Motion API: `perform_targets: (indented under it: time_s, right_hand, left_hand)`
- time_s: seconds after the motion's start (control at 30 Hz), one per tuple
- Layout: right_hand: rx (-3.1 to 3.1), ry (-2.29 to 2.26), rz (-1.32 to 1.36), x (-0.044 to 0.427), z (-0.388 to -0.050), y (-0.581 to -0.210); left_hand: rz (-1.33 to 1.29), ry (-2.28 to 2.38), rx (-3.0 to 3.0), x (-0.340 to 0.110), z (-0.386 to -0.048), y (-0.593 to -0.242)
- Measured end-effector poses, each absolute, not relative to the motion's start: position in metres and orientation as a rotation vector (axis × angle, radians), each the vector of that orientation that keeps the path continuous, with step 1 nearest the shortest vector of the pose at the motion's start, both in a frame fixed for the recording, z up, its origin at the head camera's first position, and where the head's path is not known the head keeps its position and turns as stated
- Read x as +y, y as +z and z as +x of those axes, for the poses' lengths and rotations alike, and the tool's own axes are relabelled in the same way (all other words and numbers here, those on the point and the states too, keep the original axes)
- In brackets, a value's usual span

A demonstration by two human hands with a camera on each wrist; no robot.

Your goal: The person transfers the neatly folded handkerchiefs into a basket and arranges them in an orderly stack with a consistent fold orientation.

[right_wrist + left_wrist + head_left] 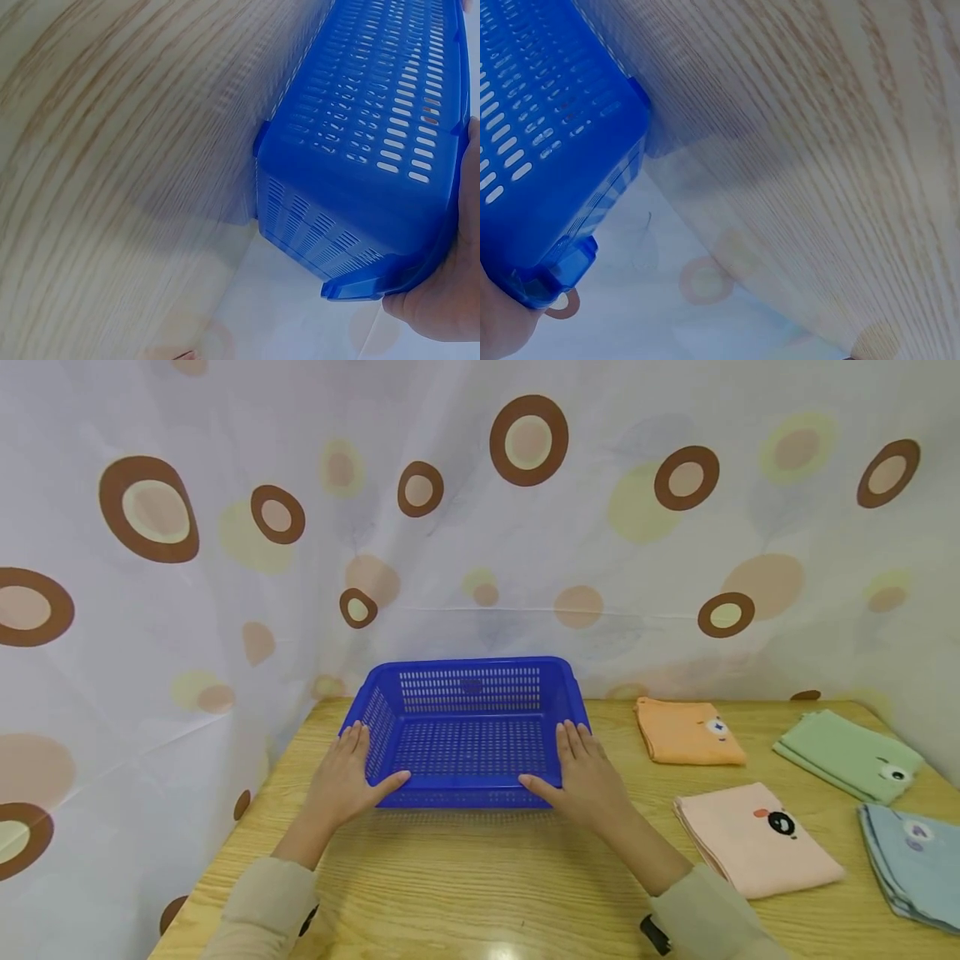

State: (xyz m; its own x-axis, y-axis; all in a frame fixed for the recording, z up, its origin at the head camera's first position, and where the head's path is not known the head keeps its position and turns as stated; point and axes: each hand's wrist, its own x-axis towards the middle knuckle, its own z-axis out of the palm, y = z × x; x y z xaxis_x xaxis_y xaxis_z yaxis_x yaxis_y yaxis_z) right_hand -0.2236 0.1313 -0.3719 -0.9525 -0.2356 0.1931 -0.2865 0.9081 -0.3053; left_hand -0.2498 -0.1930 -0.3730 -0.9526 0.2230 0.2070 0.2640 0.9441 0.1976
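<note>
A blue plastic basket [471, 782] with slotted walls and floor stands on the wooden table, and nothing shows inside it. At its near left corner rests my left hand [342, 783], fingers straight along the side rim and thumb on the front rim. My right hand [590, 783] lies the same way on the near right corner. In the left wrist view, part of the left hand [506, 322] touches the basket's rim. The right wrist view has the right hand [442, 296] against the rim from outside.
To the right lie folded cloths with face designs: orange [686, 732], green [847, 756], pink [757, 843] and light blue [915, 868]. A white curtain [465, 543] with brown rings hangs behind and to the left of the wooden table [450, 885].
</note>
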Motion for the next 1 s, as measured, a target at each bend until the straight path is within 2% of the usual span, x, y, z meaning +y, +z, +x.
perform_targets:
  time_s: [1.0]
  right_hand:
    - [-2.91, 0.505, 0.388, 0.1399, -0.218, -0.3716]
  left_hand:
    - [-0.389, -0.315, -2.895, -0.1847, -0.2502, -0.3742]
